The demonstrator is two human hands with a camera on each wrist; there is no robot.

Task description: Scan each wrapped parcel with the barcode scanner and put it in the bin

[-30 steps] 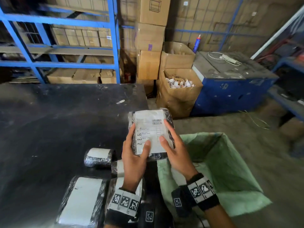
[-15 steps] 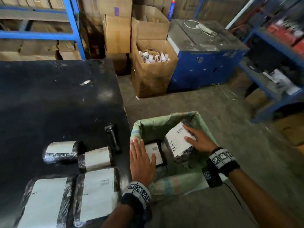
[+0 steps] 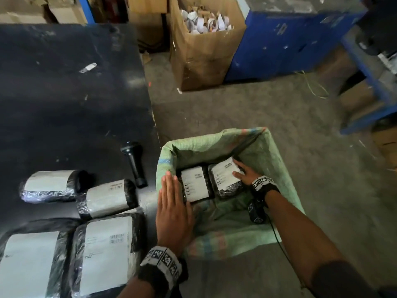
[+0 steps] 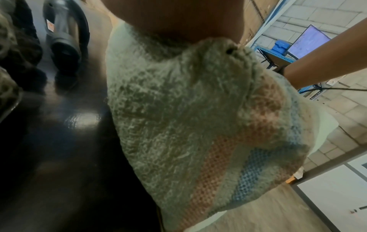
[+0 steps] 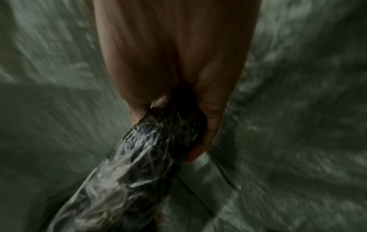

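A: Entry. The right hand (image 3: 243, 176) is down inside the green woven bin (image 3: 277, 160), fingers curled over the far edge of a wrapped parcel (image 3: 225, 177); the right wrist view shows thumb and fingers gripping its crinkled film. The parcel lies label up on the bin floor, just beside a second parcel (image 3: 194, 182) to its left.

B: Left hand?

A: The left hand (image 3: 173, 211) lies flat on the bin's near-left rim, fingers straight and pressed together, holding nothing. It looks to be steadying the soft wall against the black table (image 3: 64, 104).

B: Scanner?

A: The barcode scanner (image 3: 134, 163) lies on the table, near the bin, untouched. Four parcels wait on the table: two rolled ones (image 3: 49, 183) (image 3: 107, 197) and two flat ones (image 3: 28, 261) (image 3: 105, 252).

B: Risks from here?

A: My judgement only. (1) The bin wall is limp fabric; if the left hand lifts off, the rim may sag inward and hinder the next drop. (2) The film is slick, so on withdrawal the right fingers could drag the parcel up or tilt it onto its neighbour. (3) The rolled parcels could roll if nudged during the next reach (the nearer one lies close to the scanner's handle). (4) Whether this parcel was scanned cannot be told from here.
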